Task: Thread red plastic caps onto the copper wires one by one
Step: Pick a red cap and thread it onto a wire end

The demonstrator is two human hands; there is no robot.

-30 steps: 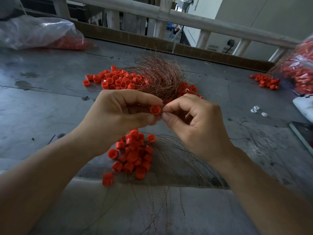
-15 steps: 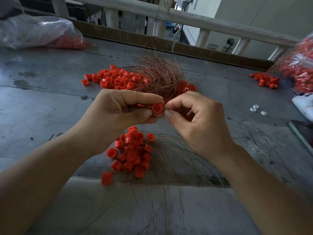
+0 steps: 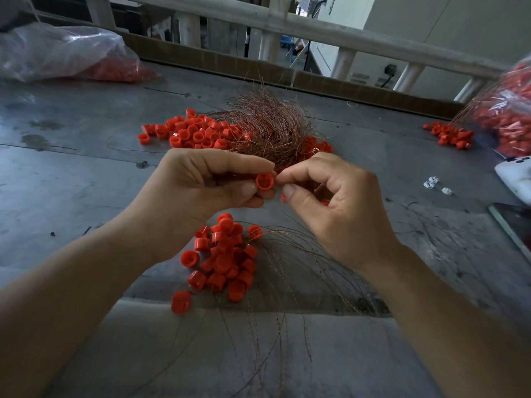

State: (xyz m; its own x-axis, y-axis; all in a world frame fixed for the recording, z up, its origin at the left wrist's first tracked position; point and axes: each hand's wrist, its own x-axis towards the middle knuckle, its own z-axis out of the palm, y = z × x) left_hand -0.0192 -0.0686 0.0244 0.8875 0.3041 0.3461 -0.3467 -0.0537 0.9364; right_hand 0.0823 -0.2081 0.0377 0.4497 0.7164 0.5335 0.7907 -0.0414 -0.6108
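Pinched in the left hand (image 3: 201, 185), one red cap (image 3: 263, 180) sits mid-view. The right hand (image 3: 330, 202) nips at its mouth, but I cannot tell if it holds a wire. Capped wires (image 3: 224, 259) at 6 o'clock look done; loose caps (image 3: 189, 133) and a wire bundle (image 3: 267, 130) at 12 remain. The grey table (image 3: 71, 182) carries a bag (image 3: 66, 53) at 10, with a railing (image 3: 359, 38) beyond.

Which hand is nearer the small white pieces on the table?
Right. The right hand sits just left of the small white pieces, with bare table between; the left hand is farther left, beyond it, pinching a red cap.
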